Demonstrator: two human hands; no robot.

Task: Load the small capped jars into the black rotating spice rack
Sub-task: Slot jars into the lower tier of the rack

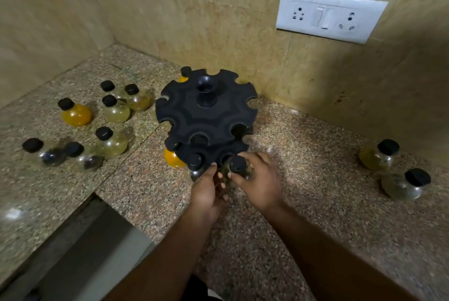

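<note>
A capped jar [237, 164] is held at a front notch in the lower tier [211, 151] of the black rack [206, 111], the grip of the right hand [257, 181] clamped round it, seemingly so its neck can be slid in, while the left hand [206, 190] is set alongside, its grip unreadable, probably for steadying.

The rack [206, 116] stands on the counter [303, 154], jar cluster [114, 112] left, two jars [379, 157] right.

Body of held jar [237, 167] was mostly hidden by left hand [206, 191] and right hand [261, 184], lower tier of rack [206, 108] covered by upper tier, two leftmost jars [52, 154] were blurred.
</note>
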